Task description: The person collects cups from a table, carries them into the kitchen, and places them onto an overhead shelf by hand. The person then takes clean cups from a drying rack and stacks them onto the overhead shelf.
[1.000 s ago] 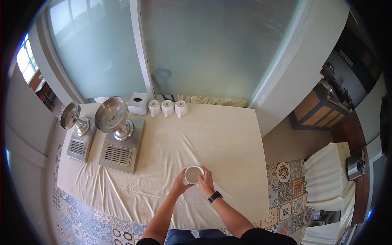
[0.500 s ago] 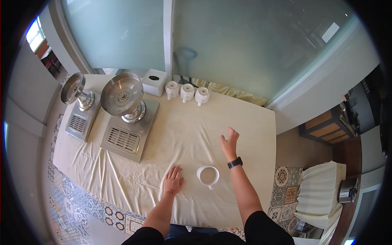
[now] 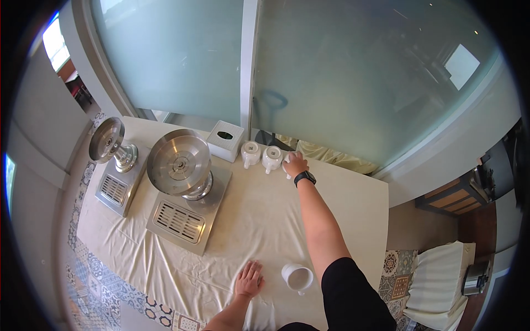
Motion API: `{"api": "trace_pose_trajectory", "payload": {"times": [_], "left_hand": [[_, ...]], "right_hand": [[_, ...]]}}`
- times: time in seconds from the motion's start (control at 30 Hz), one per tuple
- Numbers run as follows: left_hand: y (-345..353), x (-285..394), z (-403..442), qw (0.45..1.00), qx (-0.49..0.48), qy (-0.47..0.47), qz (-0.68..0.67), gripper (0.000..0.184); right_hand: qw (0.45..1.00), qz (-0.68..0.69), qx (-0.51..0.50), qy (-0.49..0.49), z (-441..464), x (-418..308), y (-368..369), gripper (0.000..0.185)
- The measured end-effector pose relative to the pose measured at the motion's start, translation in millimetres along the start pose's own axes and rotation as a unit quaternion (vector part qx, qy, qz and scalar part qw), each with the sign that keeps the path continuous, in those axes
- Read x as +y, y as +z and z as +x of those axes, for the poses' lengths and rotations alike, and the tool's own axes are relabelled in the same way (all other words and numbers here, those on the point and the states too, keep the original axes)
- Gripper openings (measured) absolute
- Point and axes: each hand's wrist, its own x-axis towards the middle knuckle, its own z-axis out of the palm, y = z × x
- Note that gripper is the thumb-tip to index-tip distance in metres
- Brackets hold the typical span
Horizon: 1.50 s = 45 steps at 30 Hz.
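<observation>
My right hand (image 3: 297, 163), with a dark watch on its wrist, reaches to the back of the table. Its fingers close over the rightmost of three upside-down white mugs, and most of that mug is hidden beneath them. Just left of it stand a second upturned mug (image 3: 272, 158) and a third upturned mug (image 3: 250, 154). My left hand (image 3: 250, 279) rests flat on the cream tablecloth (image 3: 259, 226) near the front edge, holding nothing. To its right, an upright white mug (image 3: 289, 276) stands with its handle towards me; I cannot tell what is inside.
A white tissue box (image 3: 224, 144) sits left of the mugs. Two steel stands with round bowls, a larger stand (image 3: 179, 163) and a smaller stand (image 3: 107, 140), occupy the table's left side. Frosted glass panels (image 3: 353, 83) rise behind. A cloth-covered stand (image 3: 439, 284) is at the right.
My right hand has moved forward and left from mid-table onto the rightmost upturned mug. My left hand stays flat on the cloth. The view has tilted up slightly.
</observation>
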Motion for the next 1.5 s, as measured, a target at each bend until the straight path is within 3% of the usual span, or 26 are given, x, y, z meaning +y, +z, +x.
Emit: {"api": "trace_pose_trajectory", "payload": {"times": [0.1, 0.23, 0.53, 0.83, 0.97, 1.07, 1.1, 1.2, 1.3, 1.4, 1.5], "left_hand": [[-1.0, -1.3, -1.3, 1.0, -0.002, 0.002, 0.001, 0.048], [3.1, -1.4, -0.1, 1.0, 0.006, 0.007, 0.009, 0.048], [5.3, -0.1, -2.3, 1.0, 0.026, 0.005, 0.006, 0.049], [10.2, -2.5, -3.3, 0.998, 0.056, 0.027, 0.005, 0.05], [10.7, -1.1, -3.9, 0.998, 0.065, 0.025, 0.007, 0.049], [11.7, -4.2, -4.3, 0.996, 0.077, 0.049, 0.019, 0.049], [11.4, -5.6, -4.6, 0.995, 0.081, 0.056, 0.012, 0.048], [8.3, -6.7, -3.7, 0.996, 0.078, 0.043, -0.03, 0.045], [-12.8, 9.2, -7.6, 0.99, 0.073, 0.003, -0.121, 0.043], [-52.6, 67.9, -11.5, 0.964, 0.123, 0.068, -0.225, 0.047], [-73.4, 117.0, -13.5, 0.939, 0.025, 0.153, -0.308, 0.065]], "right_hand": [[0.993, 0.017, 0.111, -0.046, -13.4, 3.9, 19.0, 0.051], [0.994, 0.035, 0.104, 0.009, -45.4, 2.5, 17.3, 0.044], [0.985, 0.023, 0.129, -0.114, -128.5, 74.6, 31.0, 0.054], [0.989, 0.051, 0.114, -0.075, -223.5, 154.3, 24.1, 0.051], [0.969, 0.095, 0.211, -0.087, -275.2, 181.7, 32.0, 0.054], [0.894, 0.367, 0.257, 0.01, -301.1, 201.5, 49.6, 0.054], [0.877, 0.385, 0.287, 0.029, -307.9, 213.3, 58.3, 0.051], [0.664, 0.694, 0.192, 0.202, -365.8, 195.7, 10.4, 0.043], [0.483, 0.86, 0.07, 0.148, -413.1, 197.4, -11.4, 0.055], [0.397, 0.912, -0.066, 0.082, -444.3, 189.3, -19.8, 0.066], [0.363, 0.921, -0.113, 0.087, -460.0, 168.5, -20.8, 0.069]]}}
